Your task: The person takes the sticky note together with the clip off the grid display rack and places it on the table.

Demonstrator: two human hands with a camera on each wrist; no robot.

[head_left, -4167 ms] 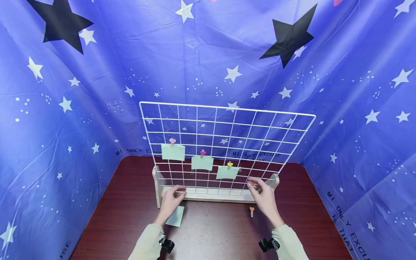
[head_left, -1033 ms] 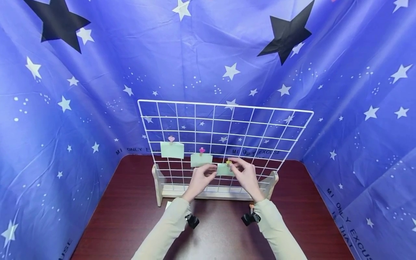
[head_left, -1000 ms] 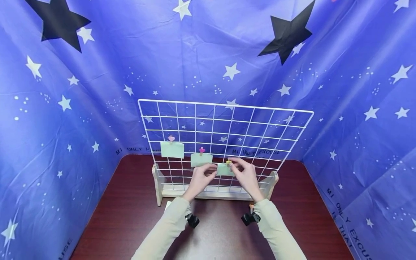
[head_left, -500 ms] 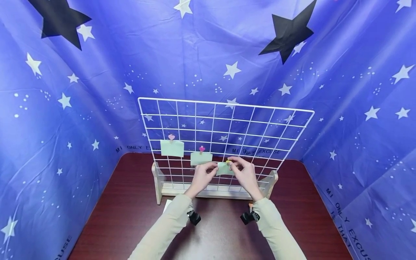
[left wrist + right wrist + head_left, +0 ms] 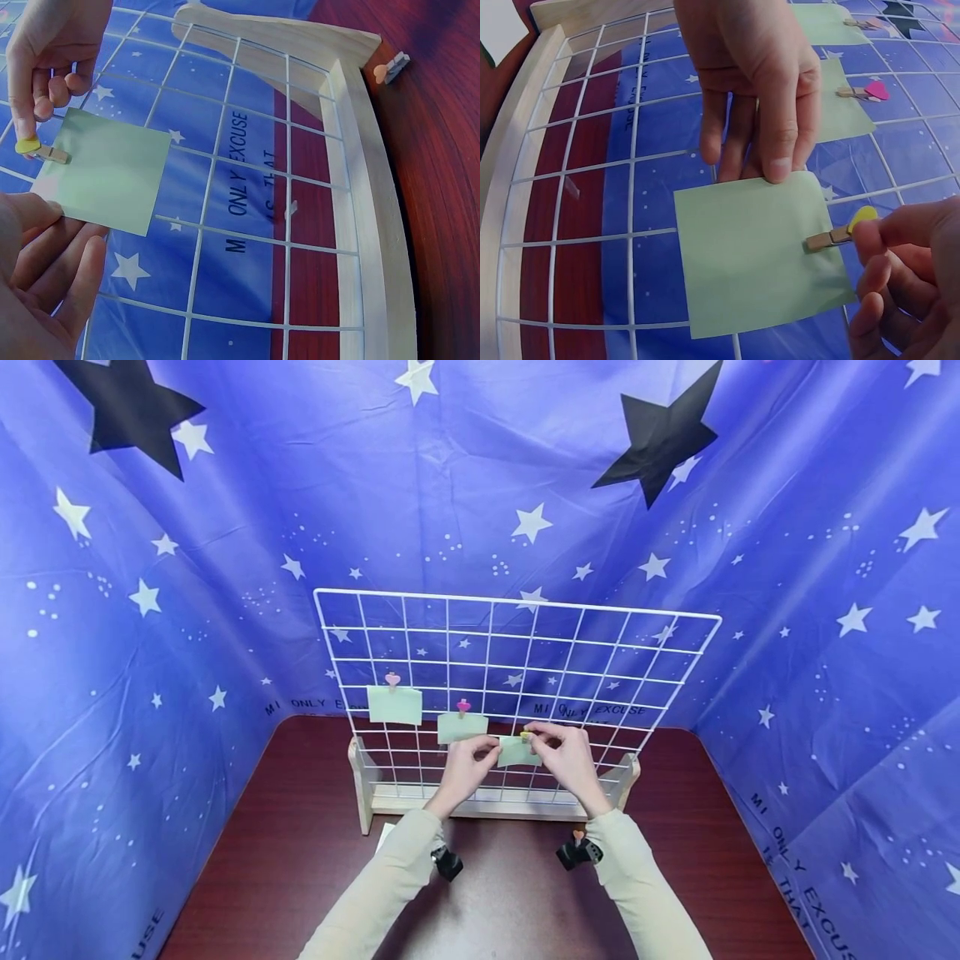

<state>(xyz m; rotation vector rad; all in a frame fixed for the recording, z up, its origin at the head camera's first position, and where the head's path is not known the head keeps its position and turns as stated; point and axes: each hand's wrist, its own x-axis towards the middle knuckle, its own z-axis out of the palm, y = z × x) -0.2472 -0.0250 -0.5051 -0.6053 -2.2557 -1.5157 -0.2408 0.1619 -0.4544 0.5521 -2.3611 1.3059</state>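
Observation:
My left hand (image 5: 463,772) pinches the left edge of a pale green paper square (image 5: 746,251), thumb on its front. This square hangs on the white wire grid (image 5: 517,602), third and lowest in a descending row. A small wooden clothespin (image 5: 829,238) with a yellow heart is clamped at its top edge. My right hand (image 5: 567,764) pinches the heart end of that clothespin between thumb and finger. Up and to the left hang two similar squares, one (image 5: 394,707) under a pink heart clothespin (image 5: 392,679), the other (image 5: 462,729) under a magenta heart clothespin (image 5: 463,705).
A wooden stand (image 5: 480,811) holds the grid upright on the dark red table (image 5: 262,877). Near my right wrist lies an orange heart clothespin (image 5: 394,69). Another paper (image 5: 386,835) shows partly from behind my left sleeve. Starry blue cloth (image 5: 450,485) surrounds the table.
Both hands have risen from the grid's bottom to the third paper square; the left now holds its edge, the right its yellow clothespin. Over the last second they have barely moved.

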